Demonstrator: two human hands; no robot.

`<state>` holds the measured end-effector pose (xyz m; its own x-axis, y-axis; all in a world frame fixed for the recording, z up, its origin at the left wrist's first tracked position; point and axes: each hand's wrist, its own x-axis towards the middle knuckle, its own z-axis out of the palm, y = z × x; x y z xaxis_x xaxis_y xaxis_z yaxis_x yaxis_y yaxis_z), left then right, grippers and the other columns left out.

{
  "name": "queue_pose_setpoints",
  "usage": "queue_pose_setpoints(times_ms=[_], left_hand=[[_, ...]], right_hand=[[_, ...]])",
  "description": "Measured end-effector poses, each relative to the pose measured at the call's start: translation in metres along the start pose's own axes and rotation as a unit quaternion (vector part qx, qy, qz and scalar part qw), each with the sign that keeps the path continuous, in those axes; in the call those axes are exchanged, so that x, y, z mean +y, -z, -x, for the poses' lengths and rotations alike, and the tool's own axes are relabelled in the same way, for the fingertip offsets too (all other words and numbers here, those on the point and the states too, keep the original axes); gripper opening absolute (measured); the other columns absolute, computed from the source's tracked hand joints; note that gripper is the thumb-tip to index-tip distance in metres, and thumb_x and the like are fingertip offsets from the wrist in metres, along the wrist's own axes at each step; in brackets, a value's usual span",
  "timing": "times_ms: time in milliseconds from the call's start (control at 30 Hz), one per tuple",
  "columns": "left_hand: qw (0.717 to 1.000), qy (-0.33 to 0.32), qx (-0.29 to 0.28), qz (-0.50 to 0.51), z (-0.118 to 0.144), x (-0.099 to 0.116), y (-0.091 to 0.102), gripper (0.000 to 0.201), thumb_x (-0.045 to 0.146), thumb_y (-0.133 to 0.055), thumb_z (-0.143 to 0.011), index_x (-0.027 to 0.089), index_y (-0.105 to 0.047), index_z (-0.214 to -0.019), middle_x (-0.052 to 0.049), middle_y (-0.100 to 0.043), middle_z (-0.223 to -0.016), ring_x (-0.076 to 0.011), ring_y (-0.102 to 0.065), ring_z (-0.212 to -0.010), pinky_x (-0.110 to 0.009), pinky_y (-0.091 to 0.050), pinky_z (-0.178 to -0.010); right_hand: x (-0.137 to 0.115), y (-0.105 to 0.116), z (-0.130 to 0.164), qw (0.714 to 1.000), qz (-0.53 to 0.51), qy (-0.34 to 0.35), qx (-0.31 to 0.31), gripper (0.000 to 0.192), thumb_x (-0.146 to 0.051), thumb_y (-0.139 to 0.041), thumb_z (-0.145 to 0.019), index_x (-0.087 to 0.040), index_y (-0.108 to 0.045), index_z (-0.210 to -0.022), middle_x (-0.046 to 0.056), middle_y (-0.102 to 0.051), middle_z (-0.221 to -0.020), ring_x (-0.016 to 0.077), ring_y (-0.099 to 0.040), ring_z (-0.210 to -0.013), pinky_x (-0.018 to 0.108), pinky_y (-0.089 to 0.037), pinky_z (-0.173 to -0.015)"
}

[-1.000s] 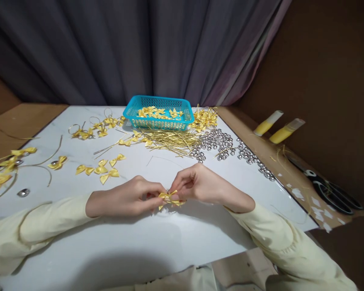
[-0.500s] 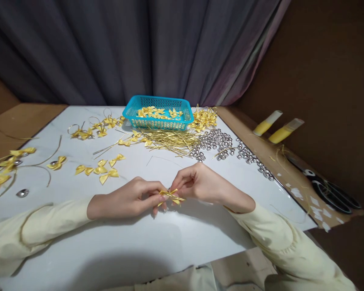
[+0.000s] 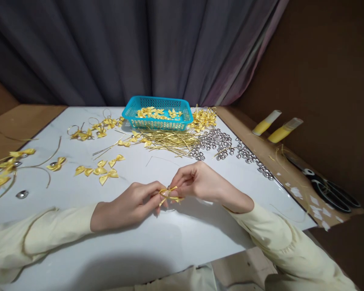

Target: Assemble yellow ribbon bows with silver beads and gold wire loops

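My left hand (image 3: 133, 204) and my right hand (image 3: 200, 182) meet over the white table (image 3: 157, 246), fingertips pinched together on one small yellow ribbon bow (image 3: 169, 195) with a thin gold wire through it. The bow sits between both thumbs and forefingers, just above the tabletop. Both arms wear pale yellow sleeves. Three loose yellow bows (image 3: 100, 169) lie to the left of my left hand.
A teal basket (image 3: 157, 112) of yellow bows stands at the back. In front of it lie gold wires (image 3: 170, 139) and silver beads (image 3: 218, 143). Bows on wire rings (image 3: 87, 129) lie at left. Scissors (image 3: 330, 190) and two yellow tubes (image 3: 276, 125) rest on the brown surface at right.
Both hands have shifted slightly up and away with the bow. The left fingers have turned the bow, so its loops look narrower now.
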<state>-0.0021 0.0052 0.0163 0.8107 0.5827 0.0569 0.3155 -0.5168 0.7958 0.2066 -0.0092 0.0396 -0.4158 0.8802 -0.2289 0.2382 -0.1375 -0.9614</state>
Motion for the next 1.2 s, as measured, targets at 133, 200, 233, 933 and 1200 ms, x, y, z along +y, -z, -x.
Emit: queue_pose_setpoints(times_ms=[133, 200, 233, 933, 1200], left_hand=[[1.000, -0.025, 0.000, -0.018, 0.001, 0.000, 0.000, 0.023, 0.022, -0.033, -0.095, 0.016, -0.054, -0.088, 0.001, -0.064, -0.064, -0.0091, -0.060, -0.057, -0.018, -0.046, -0.060], [0.999, -0.034, -0.005, -0.036, 0.002, -0.001, 0.000, 0.022, 0.021, -0.032, -0.095, 0.016, -0.054, -0.090, 0.001, -0.063, -0.064, -0.0085, -0.059, -0.056, -0.018, -0.046, -0.059], [0.998, -0.038, -0.006, -0.044, 0.002, -0.002, 0.000, 0.022, 0.020, -0.032, -0.095, 0.016, -0.054, -0.092, 0.001, -0.062, -0.065, -0.0085, -0.058, -0.055, -0.018, -0.045, -0.059], [0.975, -0.098, 0.072, -0.187, -0.005, -0.019, -0.001, 0.018, 0.017, -0.034, -0.093, 0.017, -0.049, -0.084, 0.000, -0.053, -0.067, -0.0118, -0.050, -0.056, -0.022, -0.039, -0.056], [0.938, -0.145, 0.157, -0.273, -0.013, -0.022, 0.016, 0.019, 0.016, -0.034, -0.093, 0.014, -0.052, -0.087, -0.004, -0.058, -0.069, -0.0144, -0.056, -0.062, -0.025, -0.045, -0.061]], right_hand=[[-0.001, -0.001, -0.002, 0.999, -0.027, -0.008, -0.014, 0.025, -0.024, -0.078, -0.060, -0.013, -0.059, -0.072, 0.000, -0.063, -0.060, 0.0093, -0.059, -0.053, 0.021, -0.047, -0.054], [-0.001, -0.001, -0.002, 0.999, -0.045, -0.012, -0.025, 0.025, -0.019, -0.077, -0.060, -0.014, -0.056, -0.075, -0.001, -0.063, -0.063, 0.0096, -0.060, -0.054, 0.022, -0.048, -0.055], [-0.001, -0.001, -0.002, 0.998, -0.054, -0.018, -0.029, 0.026, -0.016, -0.075, -0.060, -0.014, -0.055, -0.077, -0.001, -0.064, -0.064, 0.0098, -0.061, -0.054, 0.022, -0.048, -0.056], [-0.032, 0.027, 0.018, 1.000, 0.000, -0.011, -0.028, 0.026, -0.034, -0.062, -0.081, -0.017, -0.051, -0.098, 0.001, -0.067, -0.070, 0.0074, -0.056, -0.045, 0.016, -0.036, -0.036], [-0.052, 0.042, 0.048, 0.983, 0.139, 0.002, -0.119, 0.025, -0.033, -0.060, -0.083, -0.016, -0.061, -0.101, 0.008, -0.073, -0.086, 0.0138, -0.067, -0.068, 0.018, -0.047, -0.047]])
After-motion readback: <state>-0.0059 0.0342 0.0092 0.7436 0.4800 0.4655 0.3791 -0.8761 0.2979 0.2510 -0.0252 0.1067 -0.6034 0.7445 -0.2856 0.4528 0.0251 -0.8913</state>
